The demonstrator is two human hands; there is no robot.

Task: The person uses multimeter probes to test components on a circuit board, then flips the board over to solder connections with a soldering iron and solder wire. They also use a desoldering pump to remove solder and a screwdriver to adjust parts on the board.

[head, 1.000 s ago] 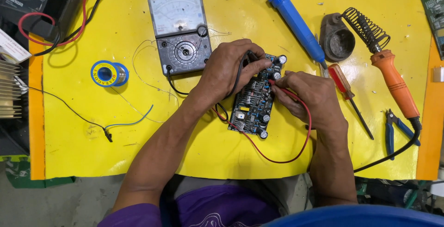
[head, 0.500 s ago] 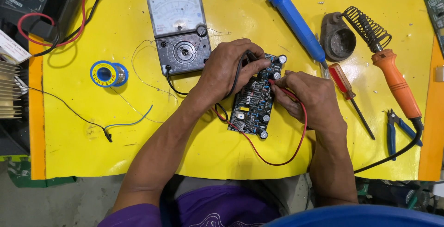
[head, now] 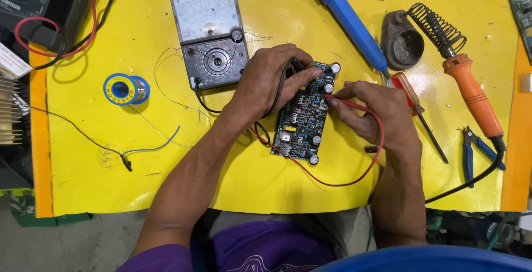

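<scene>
A dark circuit board (head: 302, 122) with small capacitors lies on the yellow table (head: 111, 183). My left hand (head: 269, 78) grips a black test probe and presses its tip to the board's upper edge. From the right, my right hand (head: 377, 117) pinches a red test probe against the board's upper right part. The red lead (head: 332, 180) loops below the board. Behind my left hand stands an analog multimeter (head: 209, 33), with the black lead running to it.
A solder spool (head: 124, 89) lies at the left, a blue desoldering pump (head: 349, 19) and an orange soldering iron (head: 471, 94) on its coil stand at the right. A screwdriver (head: 418, 111) and blue cutters (head: 471, 153) lie near my right hand. A heat sink sits at the left edge.
Both hands stay on the board with the probes. The red lead's loop has shifted slightly below the board.
</scene>
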